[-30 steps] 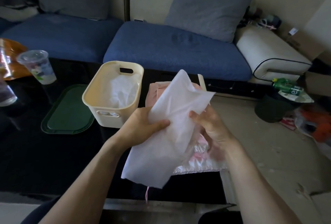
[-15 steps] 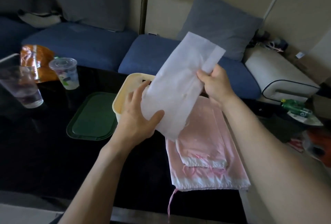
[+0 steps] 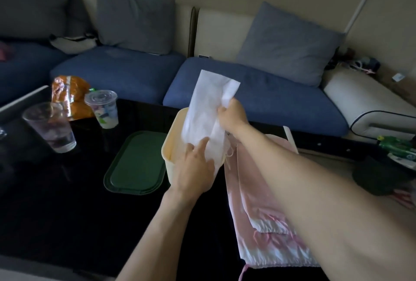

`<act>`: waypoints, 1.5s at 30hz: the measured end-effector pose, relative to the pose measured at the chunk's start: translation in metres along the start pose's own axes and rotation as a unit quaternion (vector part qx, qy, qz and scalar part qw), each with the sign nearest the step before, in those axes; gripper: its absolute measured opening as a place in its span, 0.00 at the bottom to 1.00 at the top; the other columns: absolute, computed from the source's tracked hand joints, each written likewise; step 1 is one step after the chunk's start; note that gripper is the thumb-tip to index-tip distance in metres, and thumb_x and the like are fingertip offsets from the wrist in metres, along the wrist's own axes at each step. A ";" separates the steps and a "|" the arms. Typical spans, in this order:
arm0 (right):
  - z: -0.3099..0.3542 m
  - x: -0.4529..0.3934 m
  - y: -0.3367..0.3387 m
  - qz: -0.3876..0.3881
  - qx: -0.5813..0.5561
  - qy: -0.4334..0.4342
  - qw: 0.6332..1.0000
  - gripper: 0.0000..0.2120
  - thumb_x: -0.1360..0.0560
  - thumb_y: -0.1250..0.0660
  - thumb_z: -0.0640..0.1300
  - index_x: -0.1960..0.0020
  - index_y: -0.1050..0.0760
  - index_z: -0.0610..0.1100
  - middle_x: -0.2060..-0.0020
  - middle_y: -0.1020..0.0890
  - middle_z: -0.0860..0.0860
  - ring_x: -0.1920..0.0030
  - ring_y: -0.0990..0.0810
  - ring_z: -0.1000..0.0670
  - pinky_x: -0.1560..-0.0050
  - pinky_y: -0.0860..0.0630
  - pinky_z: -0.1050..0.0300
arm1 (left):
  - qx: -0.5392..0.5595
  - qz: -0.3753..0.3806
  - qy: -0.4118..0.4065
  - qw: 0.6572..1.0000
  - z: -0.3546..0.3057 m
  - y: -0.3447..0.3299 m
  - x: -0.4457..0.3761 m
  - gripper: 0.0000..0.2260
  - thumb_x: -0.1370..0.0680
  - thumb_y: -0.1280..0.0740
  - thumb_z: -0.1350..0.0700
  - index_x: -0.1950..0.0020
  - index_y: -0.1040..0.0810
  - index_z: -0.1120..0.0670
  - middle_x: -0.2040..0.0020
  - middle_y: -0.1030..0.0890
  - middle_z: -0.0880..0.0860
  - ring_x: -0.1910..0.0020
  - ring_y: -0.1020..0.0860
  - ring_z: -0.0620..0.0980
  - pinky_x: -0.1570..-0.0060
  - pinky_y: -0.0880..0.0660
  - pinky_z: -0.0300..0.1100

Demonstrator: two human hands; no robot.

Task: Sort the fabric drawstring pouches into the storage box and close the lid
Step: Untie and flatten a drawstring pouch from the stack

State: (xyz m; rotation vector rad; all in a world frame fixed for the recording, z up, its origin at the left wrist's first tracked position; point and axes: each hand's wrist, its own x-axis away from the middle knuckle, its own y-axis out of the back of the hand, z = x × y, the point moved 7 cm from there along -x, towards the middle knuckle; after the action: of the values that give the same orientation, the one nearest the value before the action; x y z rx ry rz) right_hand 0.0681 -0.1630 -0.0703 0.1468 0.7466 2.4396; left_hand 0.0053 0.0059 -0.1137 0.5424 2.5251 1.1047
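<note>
Both forearms reach forward from the bottom of the view over a black glossy table (image 3: pixel 45 202). The right hand (image 3: pixel 233 117) is raised, fingers curled, pinching the upper right edge of a white fabric pouch (image 3: pixel 206 114). The left hand (image 3: pixel 193 168) sits lower, fingers mostly straight, the index finger pressing on the pouch's lower part while the palm rests against the near wall of the cream storage box (image 3: pixel 167 152).

The white pouch stands nearly upright — long axis running up and slightly right, its lower end dipping into the open box.

Just right of the box lie two pink drawstring pouches (image 3: pixel 258 220), a smaller one stacked on a larger — their gathered drawstring ends point toward the viewer. One green lid (image 3: pixel 135 163) lies flat just left of the box. Two clear plastic cups (image 3: pixel 50 126) and one orange snack bag (image 3: pixel 67 91) sit farther left.
</note>
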 end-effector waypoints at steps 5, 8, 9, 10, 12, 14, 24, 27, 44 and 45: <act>0.017 -0.002 -0.001 -0.147 0.261 0.136 0.944 0.30 0.26 0.30 0.40 0.28 0.39 0.42 0.36 0.32 0.40 0.37 0.29 0.41 0.42 0.28 0.50 | -0.029 0.086 0.083 0.992 0.008 -0.002 -0.029 0.40 0.23 0.32 0.52 0.20 0.54 0.40 0.35 0.39 0.59 0.50 0.25 0.55 0.43 0.29 0.43; 0.039 0.004 -0.022 -0.099 0.327 0.267 0.901 0.36 0.26 0.32 0.35 0.23 0.41 0.51 0.37 0.35 0.42 0.45 0.29 0.45 0.58 0.28 0.54 | -0.055 0.139 0.115 0.982 0.009 -0.008 -0.042 0.39 0.23 0.32 0.52 0.20 0.55 0.41 0.33 0.42 0.60 0.51 0.25 0.57 0.49 0.28 0.45; 0.037 0.002 -0.033 -0.048 0.343 0.280 0.895 0.35 0.26 0.33 0.35 0.23 0.40 0.52 0.36 0.36 0.42 0.44 0.29 0.44 0.59 0.29 0.53 | -0.065 0.149 0.127 0.979 0.010 -0.010 -0.044 0.39 0.23 0.32 0.53 0.20 0.53 0.42 0.34 0.43 0.60 0.47 0.25 0.60 0.46 0.26 0.47; 0.032 -0.001 -0.044 0.007 0.361 0.270 0.893 0.33 0.25 0.33 0.36 0.23 0.39 0.51 0.34 0.36 0.42 0.42 0.28 0.43 0.58 0.29 0.52 | -0.078 0.156 0.137 0.975 0.011 -0.012 -0.046 0.38 0.23 0.32 0.54 0.21 0.53 0.43 0.34 0.43 0.60 0.43 0.26 0.63 0.44 0.26 0.50; 0.012 -0.008 -0.059 0.095 0.381 0.197 0.898 0.29 0.23 0.34 0.41 0.25 0.37 0.48 0.32 0.36 0.43 0.39 0.27 0.40 0.53 0.27 0.49 | -0.112 0.184 0.157 0.964 0.015 -0.016 -0.048 0.39 0.23 0.32 0.56 0.20 0.54 0.45 0.32 0.44 0.61 0.38 0.28 0.65 0.41 0.27 0.51; -0.006 -0.015 -0.068 0.140 0.385 0.140 0.901 0.34 0.24 0.33 0.46 0.23 0.44 0.48 0.31 0.37 0.41 0.40 0.26 0.37 0.50 0.26 0.47 | -0.139 0.220 0.176 0.949 0.020 -0.020 -0.050 0.42 0.23 0.31 0.54 0.20 0.58 0.47 0.27 0.46 0.62 0.33 0.30 0.65 0.39 0.29 0.52; -0.018 -0.023 -0.105 0.356 0.490 0.103 0.789 0.29 0.22 0.33 0.48 0.23 0.38 0.49 0.43 0.25 0.45 0.49 0.23 0.42 0.53 0.24 0.48 | -0.192 0.329 0.214 0.900 0.041 -0.033 -0.065 0.55 0.26 0.27 0.45 0.22 0.71 0.50 0.21 0.61 0.65 0.23 0.41 0.65 0.28 0.37 0.58; -0.027 -0.026 -0.114 0.377 0.493 0.090 0.779 0.20 0.19 0.35 0.49 0.29 0.31 0.45 0.58 0.26 0.49 0.57 0.24 0.46 0.52 0.27 0.50 | -0.210 0.337 0.199 0.896 0.048 -0.034 -0.066 0.51 0.26 0.31 0.39 0.20 0.65 0.50 0.20 0.53 0.65 0.24 0.40 0.64 0.26 0.39 0.57; 0.039 0.028 -0.016 0.308 0.543 0.152 0.766 0.21 0.31 0.23 0.57 0.47 0.23 0.45 0.59 0.19 0.49 0.63 0.19 0.50 0.69 0.25 0.56 | -0.365 0.314 0.041 0.875 0.019 -0.005 -0.096 0.64 0.41 0.16 0.44 0.20 0.59 0.44 0.19 0.55 0.58 0.21 0.55 0.63 0.26 0.43 0.61; 0.035 0.034 -0.018 0.323 0.563 0.125 0.750 0.17 0.30 0.23 0.55 0.55 0.24 0.44 0.67 0.20 0.49 0.72 0.21 0.51 0.73 0.27 0.59 | -0.366 0.309 0.023 0.878 0.019 -0.009 -0.099 0.64 0.41 0.16 0.44 0.20 0.60 0.45 0.19 0.61 0.57 0.21 0.61 0.61 0.25 0.48 0.60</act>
State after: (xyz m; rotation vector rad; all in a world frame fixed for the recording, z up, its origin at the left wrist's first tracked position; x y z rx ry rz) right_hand 0.0584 -0.1152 -0.0530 0.6251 2.5768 2.1785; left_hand 0.0980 -0.0339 -0.1190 1.1144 1.7435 2.1619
